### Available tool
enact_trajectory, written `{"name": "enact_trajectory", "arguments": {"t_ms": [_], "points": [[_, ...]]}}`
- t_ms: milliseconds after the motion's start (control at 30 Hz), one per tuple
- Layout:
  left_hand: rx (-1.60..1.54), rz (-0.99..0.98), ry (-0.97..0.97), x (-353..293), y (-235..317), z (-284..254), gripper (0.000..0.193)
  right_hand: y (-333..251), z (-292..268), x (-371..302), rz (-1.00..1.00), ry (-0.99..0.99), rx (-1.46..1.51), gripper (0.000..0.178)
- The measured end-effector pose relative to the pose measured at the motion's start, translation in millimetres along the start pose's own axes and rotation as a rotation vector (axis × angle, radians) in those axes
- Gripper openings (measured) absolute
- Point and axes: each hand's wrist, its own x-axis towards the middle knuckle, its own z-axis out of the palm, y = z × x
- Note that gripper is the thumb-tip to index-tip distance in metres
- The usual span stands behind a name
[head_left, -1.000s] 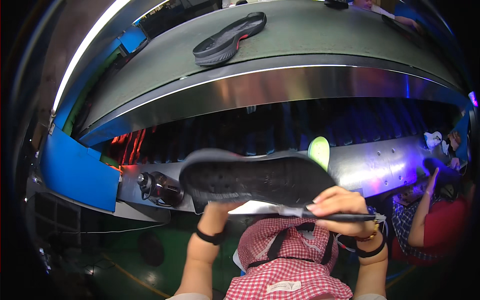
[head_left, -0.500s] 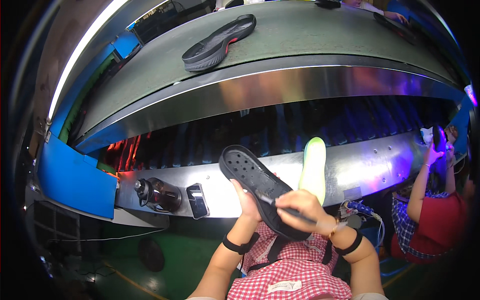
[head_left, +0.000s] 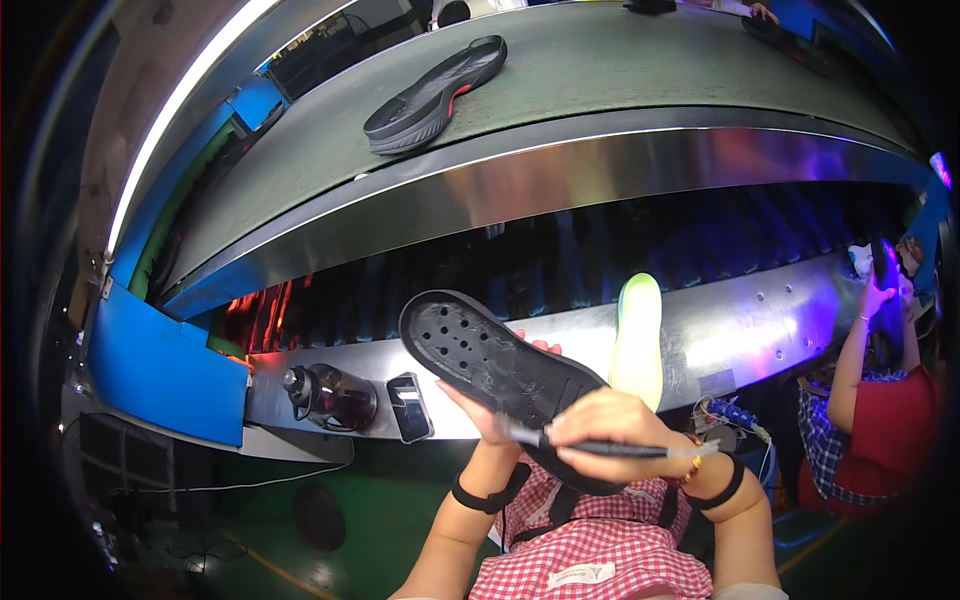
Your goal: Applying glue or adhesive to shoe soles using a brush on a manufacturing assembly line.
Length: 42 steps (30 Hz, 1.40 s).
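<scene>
My left hand (head_left: 478, 412) grips a black shoe sole (head_left: 515, 375) by its near side, with fingertips showing past the far edge. The sole lies tilted above my lap, its hollow inner face up and a cluster of round holes at the far left end. In my right hand (head_left: 612, 422) is a slim brush (head_left: 635, 450) with a dark handle. Its pale bristles are smeared by motion and hover at the sole's near edge, close to my left hand; whether they touch is unclear. Beyond my right hand, a yellow-green insole (head_left: 640, 335) lies on the metal ledge.
On the metal ledge (head_left: 715, 345) stand a dark bottle (head_left: 342, 397) and a phone (head_left: 410, 408). Behind it runs a green conveyor belt (head_left: 620, 75) carrying another black sole (head_left: 430, 108). A co-worker in red (head_left: 880, 430) works at the right, near cables (head_left: 735, 412).
The sole has shifted left and turned flatter toward me. My right hand and the brush have dropped a little, moving the bristles from the sole's inside to its near edge.
</scene>
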Motion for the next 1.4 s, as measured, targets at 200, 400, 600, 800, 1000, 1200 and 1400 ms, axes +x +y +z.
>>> {"name": "enact_trajectory", "arguments": {"t_ms": [200,400,600,800,1000,1200,1400], "points": [[0.059,0.155,-0.073,10.3,12.9,6.2,0.105,-0.7,-15.7,-3.9,0.140,0.141,0.011,0.019],[0.025,0.249,-0.051,13.2,34.2,20.1,0.114,-6.2,-21.6,-12.1,0.031,-0.021,0.368,0.019],[0.155,0.304,-0.196,18.3,41.7,32.3,0.112,-2.7,-24.4,-19.3,0.102,-0.172,0.142,0.021],[0.232,0.309,-0.227,15.0,44.3,45.8,0.096,-1.5,-32.9,-25.0,0.253,0.051,0.234,0.020],[0.317,0.288,-0.253,13.5,44.1,55.6,0.098,2.0,-40.2,-32.6,0.202,-0.019,0.592,0.024],[0.291,0.326,-0.311,24.5,45.6,58.1,0.112,6.2,-37.1,-44.3,0.187,-0.166,0.262,0.026],[0.269,0.210,-0.149,23.9,55.9,55.4,0.100,15.1,-38.2,-51.3,0.414,0.098,0.479,0.023]]}}
